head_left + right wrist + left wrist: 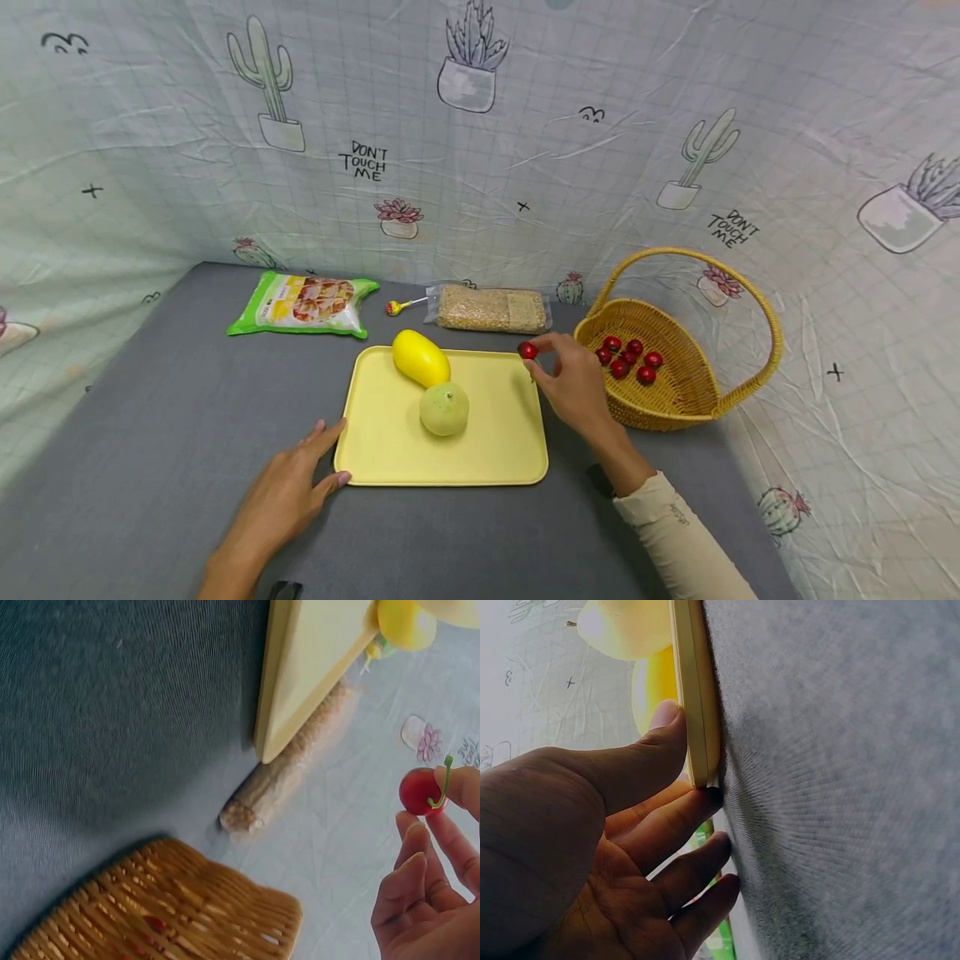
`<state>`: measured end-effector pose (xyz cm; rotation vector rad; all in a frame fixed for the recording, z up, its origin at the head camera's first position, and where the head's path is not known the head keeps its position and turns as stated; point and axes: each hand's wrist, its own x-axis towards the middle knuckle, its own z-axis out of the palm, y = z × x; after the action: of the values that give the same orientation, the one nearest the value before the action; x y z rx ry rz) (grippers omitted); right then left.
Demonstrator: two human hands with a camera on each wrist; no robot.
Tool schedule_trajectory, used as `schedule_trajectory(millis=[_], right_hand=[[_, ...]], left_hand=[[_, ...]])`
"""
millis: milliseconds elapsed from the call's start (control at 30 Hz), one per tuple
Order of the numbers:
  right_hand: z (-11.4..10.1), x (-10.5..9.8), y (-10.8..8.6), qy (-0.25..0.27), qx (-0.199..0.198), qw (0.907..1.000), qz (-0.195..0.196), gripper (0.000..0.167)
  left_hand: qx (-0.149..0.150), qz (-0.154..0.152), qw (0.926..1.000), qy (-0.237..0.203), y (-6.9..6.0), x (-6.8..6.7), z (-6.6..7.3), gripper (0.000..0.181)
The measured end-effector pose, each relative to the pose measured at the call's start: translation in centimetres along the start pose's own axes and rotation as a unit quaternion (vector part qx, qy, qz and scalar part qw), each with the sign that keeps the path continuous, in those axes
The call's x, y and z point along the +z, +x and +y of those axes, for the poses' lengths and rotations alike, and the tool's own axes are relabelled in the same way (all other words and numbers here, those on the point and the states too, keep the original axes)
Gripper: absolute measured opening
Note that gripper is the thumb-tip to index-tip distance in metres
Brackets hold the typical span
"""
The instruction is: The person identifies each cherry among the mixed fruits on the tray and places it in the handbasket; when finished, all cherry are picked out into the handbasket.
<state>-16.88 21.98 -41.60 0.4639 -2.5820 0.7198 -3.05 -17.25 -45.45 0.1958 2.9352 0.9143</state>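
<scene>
My right hand pinches a dark red cherry between thumb and fingertips, above the right end of a yellow tray. The right wrist view shows the cherry's green stem. On the tray lie a yellow mango-like fruit and a round pale green fruit. At the tray's left edge, my left hand touches the rim with thumb and forefinger, its fingers fairly straight. Several more cherries lie in a wicker basket to the right of my right hand.
Behind the tray lie a green and white food packet, a lollipop and a clear bag of grains. The basket's tall handle arches up on the right. A printed cloth hangs behind the grey table.
</scene>
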Motion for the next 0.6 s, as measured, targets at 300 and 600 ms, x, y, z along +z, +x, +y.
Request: schedule_trajectory(millis=[300, 600], right_hand=[[0.6, -1.3, 0.1, 0.001, 0.003, 0.9994, 0.033, 0.030], [1.3, -2.3, 0.0, -0.009, 0.023, 0.9986, 0.046, 0.032]], left_hand=[[-0.003, -0.001, 1.0000, 0.004, 0.0, 0.0, 0.1, 0.078], [0.000, 0.001, 1.0000, 0.004, -0.1, 0.1, 0.0, 0.078]])
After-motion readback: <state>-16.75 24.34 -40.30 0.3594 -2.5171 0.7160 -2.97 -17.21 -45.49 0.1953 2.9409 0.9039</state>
